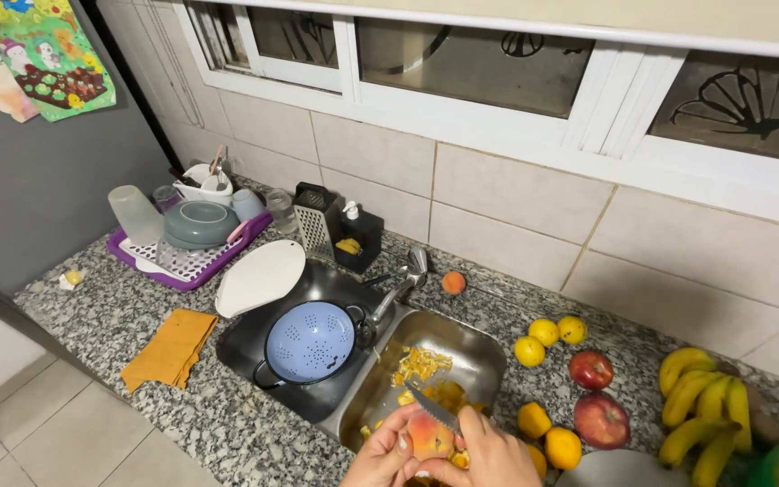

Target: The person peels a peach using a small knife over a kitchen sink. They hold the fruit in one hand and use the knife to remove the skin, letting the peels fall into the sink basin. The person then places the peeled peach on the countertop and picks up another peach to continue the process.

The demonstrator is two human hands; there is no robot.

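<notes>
A speckled granite counter [137,311] runs under a tiled wall and a row of white-framed windows, with a double steel sink [475,356] set into it. At the bottom edge, around six o'clock, both hands meet over the right basin. The left hand [380,455] cups a peach [427,436] from below, fingers curled around it. The right hand [493,455] is closed around a knife [432,408], whose blade slants up toward eleven o'clock and rests on the top of the peach. Yellow peelings [421,365] lie in the basin just above the hands. In the left basin, toward ten o'clock from the hands, sits a blue colander [310,341], with a white cutting board [261,277] leaning on the rim beyond it. An orange cloth [170,347] lies on the counter at nine o'clock. A purple drying rack [187,261] with dishes stands farther back. To the right, at three o'clock, lie yellow fruits [547,334], two red apples [599,397] and a bunch of bananas [705,410].
</notes>
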